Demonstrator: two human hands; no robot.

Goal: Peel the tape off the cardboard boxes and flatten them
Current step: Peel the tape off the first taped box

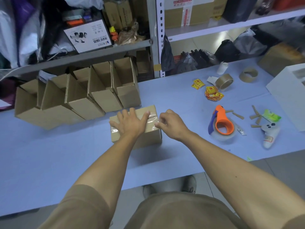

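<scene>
Left hand [130, 123] flat on box [137, 129], right hand [170, 123] fingers pinching tape [152, 120] (clear) — dispenser [222, 123] near.

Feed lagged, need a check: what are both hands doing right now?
Left hand: open, pressed flat on the taped box.
Right hand: fingers pinching the clear tape at the box's right end.

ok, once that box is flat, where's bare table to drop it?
Bare table runs along the near edge, in front of the box and the open boxes. A smaller gap lies between box and tape dispenser. Crowded on the right: stickers, tape rolls, scraps.
</scene>
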